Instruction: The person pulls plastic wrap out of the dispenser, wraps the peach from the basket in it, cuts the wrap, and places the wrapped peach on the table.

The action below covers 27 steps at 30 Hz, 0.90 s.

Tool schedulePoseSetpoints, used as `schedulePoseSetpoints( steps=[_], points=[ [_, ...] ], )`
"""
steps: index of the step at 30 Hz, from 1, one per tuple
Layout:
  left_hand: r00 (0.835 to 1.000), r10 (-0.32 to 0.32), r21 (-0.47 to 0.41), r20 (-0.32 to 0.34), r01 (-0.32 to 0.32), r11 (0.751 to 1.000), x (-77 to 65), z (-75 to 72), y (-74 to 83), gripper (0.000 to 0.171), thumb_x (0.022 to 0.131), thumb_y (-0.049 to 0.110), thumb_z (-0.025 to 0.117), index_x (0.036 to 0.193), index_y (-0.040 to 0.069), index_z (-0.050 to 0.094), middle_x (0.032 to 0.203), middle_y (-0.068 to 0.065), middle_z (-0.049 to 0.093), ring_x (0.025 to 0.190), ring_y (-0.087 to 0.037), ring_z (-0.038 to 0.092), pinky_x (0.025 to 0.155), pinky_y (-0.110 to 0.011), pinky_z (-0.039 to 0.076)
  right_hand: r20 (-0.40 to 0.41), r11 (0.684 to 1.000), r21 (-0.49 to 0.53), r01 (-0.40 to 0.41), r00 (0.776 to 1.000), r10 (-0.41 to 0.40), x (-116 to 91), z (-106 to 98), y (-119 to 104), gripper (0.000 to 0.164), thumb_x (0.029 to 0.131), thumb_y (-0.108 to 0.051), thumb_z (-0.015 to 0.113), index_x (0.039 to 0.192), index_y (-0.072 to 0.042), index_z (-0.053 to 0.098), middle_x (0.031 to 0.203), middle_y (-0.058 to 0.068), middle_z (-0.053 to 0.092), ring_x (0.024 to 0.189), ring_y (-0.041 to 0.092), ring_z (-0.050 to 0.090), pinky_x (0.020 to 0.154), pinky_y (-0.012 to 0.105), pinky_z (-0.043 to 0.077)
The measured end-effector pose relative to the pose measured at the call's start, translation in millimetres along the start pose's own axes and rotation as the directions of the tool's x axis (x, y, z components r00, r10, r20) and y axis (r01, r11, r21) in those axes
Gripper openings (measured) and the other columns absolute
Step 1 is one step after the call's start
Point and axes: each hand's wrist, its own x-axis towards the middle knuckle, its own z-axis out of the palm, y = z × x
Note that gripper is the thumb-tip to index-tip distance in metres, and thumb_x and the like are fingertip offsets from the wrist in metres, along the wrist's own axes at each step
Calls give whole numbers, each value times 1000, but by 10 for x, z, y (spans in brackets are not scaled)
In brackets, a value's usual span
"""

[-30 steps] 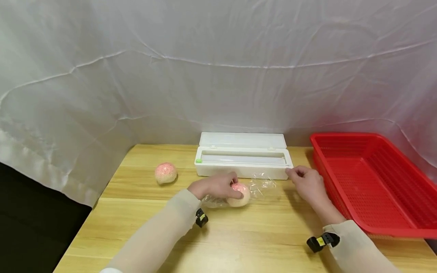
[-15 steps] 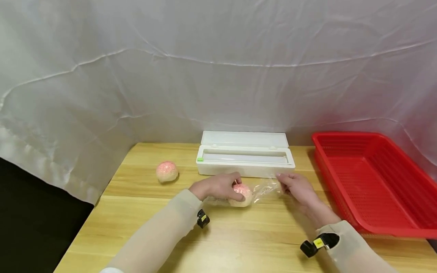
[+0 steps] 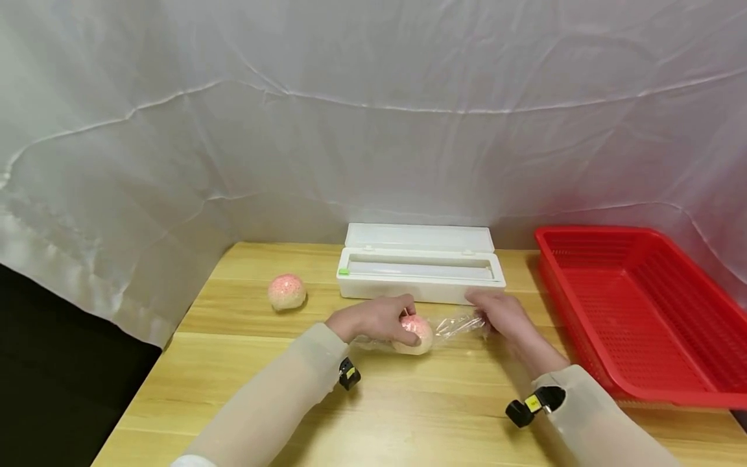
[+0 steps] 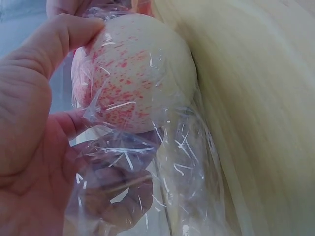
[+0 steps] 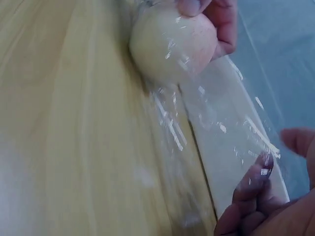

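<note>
A pink-and-cream peach [image 3: 423,336] in clear cling film [image 3: 455,325] sits near the middle of the wooden table [image 3: 408,408]. My left hand [image 3: 373,319] grips it from above, with the thumb on its near side. In the left wrist view, the wrapped peach [image 4: 138,73] shows red speckles, and loose film [image 4: 187,172] trails from it. My right hand [image 3: 503,316] is at the film's right end. The right wrist view shows the film [image 5: 170,123] stretched toward that hand [image 5: 266,206], its fingers curled under the film and the thumb [image 5: 298,140] raised apart.
Behind the hands stands a white cling film dispenser [image 3: 403,290], lid up, with a green slider [image 3: 343,272] on its left. Another peach [image 3: 286,292] lies at the left. A red plastic basket [image 3: 574,327] stands at the right. A pale cloth [image 3: 373,130] hangs behind.
My right hand has come away from the dispenser's right corner, moving left and toward me to the film's end. The film there is gathered narrower. The left hand keeps holding the peach.
</note>
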Motion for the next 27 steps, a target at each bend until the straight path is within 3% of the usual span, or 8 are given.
schedulePoseSetpoints(
  steps=[4, 7, 13, 15, 18, 23, 27],
  points=[
    [1000, -2, -8, 4, 2, 1000, 9, 10, 0, 43, 87, 40, 81, 117, 23, 56, 100, 4, 68, 84, -12, 60, 73, -27, 51, -76, 998, 65, 17, 997, -12, 35, 54, 9, 30, 100, -10, 61, 123, 9, 61, 72, -5, 59, 56, 5, 51, 49, 23, 45],
    [1000, -2, -26, 8, 2, 1000, 7, 6, 4, 43, 88, 40, 81, 118, 23, 56, 102, 4, 69, 84, -12, 62, 73, -28, 53, -97, 993, 115, -2, 995, 13, 39, 51, 43, 32, 101, -6, 57, 128, 11, 59, 69, -5, 60, 55, 5, 51, 48, 23, 45],
    [1000, -7, -25, 7, 7, 1000, 0, -8, -5, 43, 88, 40, 81, 118, 22, 56, 103, 4, 68, 85, -12, 62, 74, -28, 53, 111, 981, 191, -19, 994, -2, 57, -84, 110, 28, 107, -21, 61, 119, 3, 68, 69, -5, 64, 57, 4, 53, 53, 22, 48],
    [1000, -10, -22, 5, 10, 1000, -1, -11, -12, 43, 88, 40, 81, 117, 22, 56, 104, 4, 68, 86, -12, 62, 75, -28, 53, 169, 987, 162, 0, 985, -28, 56, -125, 122, 27, 106, -27, 64, 114, -2, 72, 74, -6, 66, 62, 5, 56, 59, 23, 50],
    [1000, -14, -23, 4, 14, 1000, -5, -14, -19, 43, 88, 40, 82, 117, 22, 56, 105, 3, 68, 88, -13, 62, 77, -29, 53, 183, 998, 41, 52, 981, -58, 61, -158, 143, 24, 103, -28, 69, 104, -4, 74, 75, -7, 64, 67, 9, 55, 61, 24, 47],
    [1000, -16, -37, 7, 17, 999, -9, -9, -31, 43, 88, 41, 81, 118, 22, 56, 105, 4, 68, 88, -13, 63, 77, -29, 54, 75, 983, -163, 89, 994, -77, 74, -123, 178, 33, 101, -29, 72, 78, -7, 66, 65, -5, 52, 62, 14, 47, 53, 26, 38],
    [1000, -9, -42, -1, 9, 999, -10, -17, -43, 44, 90, 43, 79, 121, 18, 60, 110, 2, 69, 92, -12, 64, 81, -29, 55, 21, 973, -215, 79, 997, -76, 78, -76, 198, 44, 103, -33, 69, 68, -12, 54, 62, -4, 45, 61, 16, 43, 51, 27, 34]
  ],
)
